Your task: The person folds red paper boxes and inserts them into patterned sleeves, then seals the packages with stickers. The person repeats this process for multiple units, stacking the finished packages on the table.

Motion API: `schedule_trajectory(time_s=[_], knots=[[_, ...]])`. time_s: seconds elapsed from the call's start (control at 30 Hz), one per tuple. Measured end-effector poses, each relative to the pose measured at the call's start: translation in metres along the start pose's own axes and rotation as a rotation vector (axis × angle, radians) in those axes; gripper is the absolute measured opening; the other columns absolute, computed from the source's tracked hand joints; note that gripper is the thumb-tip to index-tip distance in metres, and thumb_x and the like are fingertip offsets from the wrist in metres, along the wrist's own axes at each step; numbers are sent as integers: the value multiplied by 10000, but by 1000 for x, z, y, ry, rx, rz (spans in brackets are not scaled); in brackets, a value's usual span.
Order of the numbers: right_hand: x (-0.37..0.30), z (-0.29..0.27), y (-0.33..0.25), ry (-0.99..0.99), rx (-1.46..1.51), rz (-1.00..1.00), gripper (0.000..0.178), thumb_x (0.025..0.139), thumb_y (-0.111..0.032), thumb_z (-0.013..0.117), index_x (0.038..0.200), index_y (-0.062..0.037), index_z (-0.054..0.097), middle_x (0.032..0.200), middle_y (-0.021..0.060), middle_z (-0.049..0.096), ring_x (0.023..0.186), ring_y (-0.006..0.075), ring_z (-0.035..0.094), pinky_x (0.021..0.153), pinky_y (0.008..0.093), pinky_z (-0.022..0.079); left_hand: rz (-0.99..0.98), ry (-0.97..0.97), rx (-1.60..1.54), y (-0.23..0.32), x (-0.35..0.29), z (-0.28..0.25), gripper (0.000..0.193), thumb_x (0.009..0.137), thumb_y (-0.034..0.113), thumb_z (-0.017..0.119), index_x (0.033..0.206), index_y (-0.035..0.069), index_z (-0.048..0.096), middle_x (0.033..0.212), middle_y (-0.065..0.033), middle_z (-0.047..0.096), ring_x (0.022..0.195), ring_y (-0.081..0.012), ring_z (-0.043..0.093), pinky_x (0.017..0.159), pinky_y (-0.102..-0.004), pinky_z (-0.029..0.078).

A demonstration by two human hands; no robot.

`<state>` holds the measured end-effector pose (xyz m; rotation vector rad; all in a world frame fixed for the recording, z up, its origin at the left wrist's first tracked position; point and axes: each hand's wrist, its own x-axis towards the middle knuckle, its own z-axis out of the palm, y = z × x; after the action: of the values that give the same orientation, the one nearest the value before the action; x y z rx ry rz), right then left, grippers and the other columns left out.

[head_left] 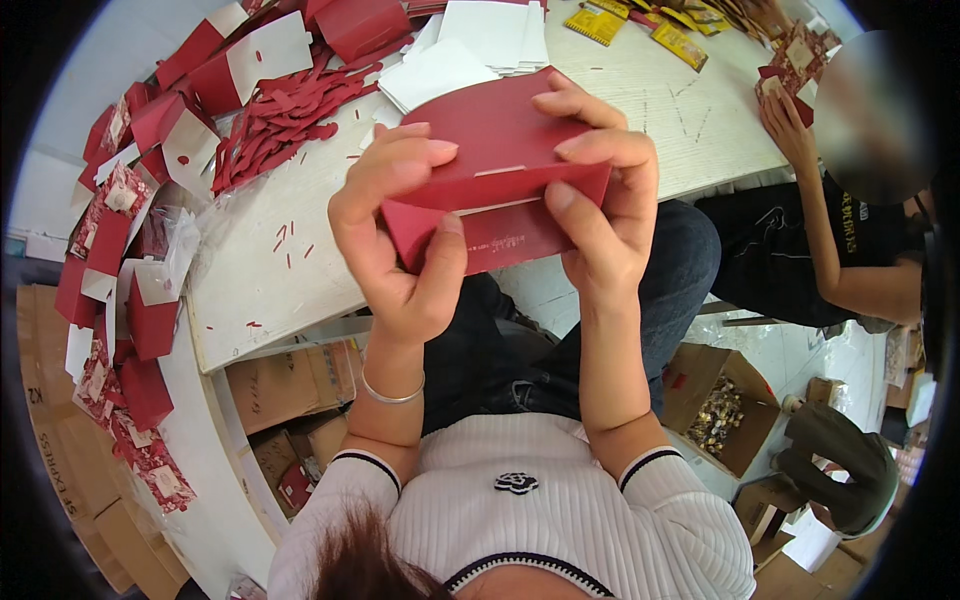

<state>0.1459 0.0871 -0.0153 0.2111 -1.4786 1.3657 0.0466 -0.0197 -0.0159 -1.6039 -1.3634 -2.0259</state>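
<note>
We see both forearms rise from the lower edge, elbows bent, wrists raised, holding a red folded box [497, 125] up in front of the body, over the near edge of the white table [262, 285]. The left hand [405, 245] pinches the box's left end, fingers curled over the top and thumb on the front flap. The right hand [615, 215] pinches the right end likewise, its fingertips on the lid and its thumb against the front, beside a narrow gap below the lid's edge. A bracelet [394, 397] circles the left wrist. Beyond the box we find white cards [455, 70], a heap of red strips [285, 125] and yellow packets [680, 45]; more red boxes [150, 315] crowd the table's left side. To the right, near the table, a co-worker's hand [785, 120] touches a patterned package [803, 50]. On the floor stands an open carton [757, 405] of small pieces we cannot make out. The raised box and hands block part of the table from us; the box's inside and underside are hidden, its front print is too small to read, and the rim cuts off the leftmost pile.
</note>
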Motion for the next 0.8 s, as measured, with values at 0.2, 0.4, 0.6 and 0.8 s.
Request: schedule_trajectory(time_s=[0.2, 0.4, 0.6, 0.8], knots=[[9, 2, -5, -105, -278, -99, 311, 665, 124, 499, 929, -41, 499, 1040, 126, 516, 1146, 331, 405, 986, 416, 289, -73, -21, -27, -1, 2, -5, 364, 663, -59, 489, 1005, 49, 431, 1075, -162, 513, 1113, -303, 428, 1015, -450, 232], [12, -2, 0, -237, -520, -235, 379, 620, 107, 535, 962, -46, 478, 1034, 131, 482, 1125, 360, 400, 954, 429, 311, -169, 61, -133, -1, 5, -1, 229, 675, -60, 479, 863, 63, 436, 992, -139, 540, 1089, -294, 443, 1021, -467, 220], [5, -1, -10, 131, 31, 254, 706, 774, -452, 559, 1279, -41, 287, 1319, 207, 309, 1278, 302, 242, 1039, 416, 183, -97, 162, -378, -8, 6, -5, 113, 662, 64, 493, 768, 68, 455, 887, -133, 573, 984, -272, 475, 1028, -499, 232], [12, -20, -8, 66, 230, 687, 803, 614, -136, 561, 1348, -42, 251, 1249, 182, 397, 1172, 274, 390, 994, 341, 281, 218, -106, 28, -4, -11, -8, 142, 767, 193, 527, 851, 80, 510, 928, -105, 628, 846, -257, 530, 964, -516, 333]])
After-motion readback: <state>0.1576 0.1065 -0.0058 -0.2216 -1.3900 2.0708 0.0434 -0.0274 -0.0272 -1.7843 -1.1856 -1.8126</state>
